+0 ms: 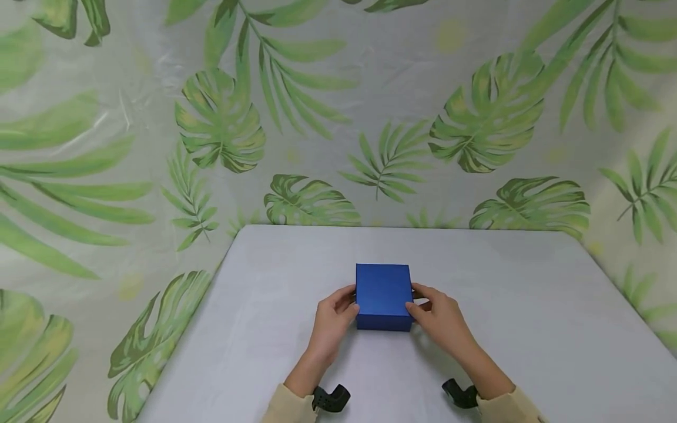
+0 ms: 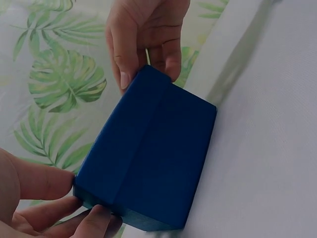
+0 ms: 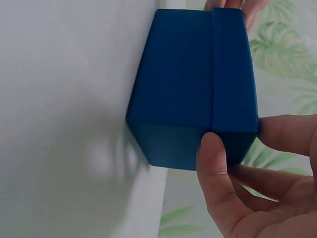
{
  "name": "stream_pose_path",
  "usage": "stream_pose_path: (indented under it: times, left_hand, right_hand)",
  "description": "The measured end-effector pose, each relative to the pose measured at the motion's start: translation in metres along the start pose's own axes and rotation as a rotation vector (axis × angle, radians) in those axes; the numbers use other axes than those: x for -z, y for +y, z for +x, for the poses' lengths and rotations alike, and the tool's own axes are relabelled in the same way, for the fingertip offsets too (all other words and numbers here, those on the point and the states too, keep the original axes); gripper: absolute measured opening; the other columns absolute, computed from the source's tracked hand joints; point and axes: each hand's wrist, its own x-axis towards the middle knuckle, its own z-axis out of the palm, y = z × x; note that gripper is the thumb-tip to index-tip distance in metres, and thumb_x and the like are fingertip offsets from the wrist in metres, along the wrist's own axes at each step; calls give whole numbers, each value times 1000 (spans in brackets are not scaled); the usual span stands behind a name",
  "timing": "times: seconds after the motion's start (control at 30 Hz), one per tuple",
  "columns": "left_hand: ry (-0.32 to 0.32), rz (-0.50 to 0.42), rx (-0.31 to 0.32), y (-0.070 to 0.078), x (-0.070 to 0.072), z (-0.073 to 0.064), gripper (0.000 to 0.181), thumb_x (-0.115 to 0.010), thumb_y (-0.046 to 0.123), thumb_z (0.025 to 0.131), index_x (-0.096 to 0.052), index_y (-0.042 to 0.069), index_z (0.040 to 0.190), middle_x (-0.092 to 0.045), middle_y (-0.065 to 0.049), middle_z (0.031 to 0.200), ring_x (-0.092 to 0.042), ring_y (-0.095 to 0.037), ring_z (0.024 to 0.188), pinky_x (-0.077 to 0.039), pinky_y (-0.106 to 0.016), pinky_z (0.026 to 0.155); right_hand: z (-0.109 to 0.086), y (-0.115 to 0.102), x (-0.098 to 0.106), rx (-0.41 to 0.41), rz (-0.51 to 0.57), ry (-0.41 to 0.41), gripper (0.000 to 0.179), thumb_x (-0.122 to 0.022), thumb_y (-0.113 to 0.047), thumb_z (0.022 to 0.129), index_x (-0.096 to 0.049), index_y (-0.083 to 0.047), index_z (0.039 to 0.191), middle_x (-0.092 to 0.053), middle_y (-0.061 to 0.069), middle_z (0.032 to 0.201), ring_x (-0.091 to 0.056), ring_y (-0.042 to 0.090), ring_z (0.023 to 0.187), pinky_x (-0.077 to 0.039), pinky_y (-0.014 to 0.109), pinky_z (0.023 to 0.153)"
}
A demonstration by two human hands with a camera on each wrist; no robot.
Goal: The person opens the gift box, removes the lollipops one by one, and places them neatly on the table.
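Note:
A blue box [image 1: 383, 291] is between both hands near the middle of the white table. A seam runs around its side where the lid meets the lower part, seen in both wrist views. My left hand [image 1: 330, 320] grips the box's left side, thumb at the near edge and fingers along the side. On the opposite side, my right hand [image 1: 441, 320] holds the box in the same way; in the right wrist view its fingertips touch the lid [image 3: 233, 69] near the seam. Whether the box's underside touches the table cannot be told. The box's contents are hidden.
The white table [image 1: 264, 282] extends around the box on all sides. Behind it and at the left and right hangs a pale covering with green leaf prints [image 1: 312, 200]. A dark band with a device [image 1: 330, 399] sits on each wrist, below tan sleeves.

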Motion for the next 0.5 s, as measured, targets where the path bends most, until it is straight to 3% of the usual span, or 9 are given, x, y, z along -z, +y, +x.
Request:
stream_pose_path:
  times: [0.5]
  left_hand:
    - [73,26,-19,10,-2,-4,39,-58,0,97,-61,7,136,-60,-10,137,-54,-24,130,-48,-35,104]
  right_hand:
    - [-5,-15,4,50,-56,66,53,-68,-22,97,-53,-4,145,-64,13,121,-67,28,100,-58,43,80]
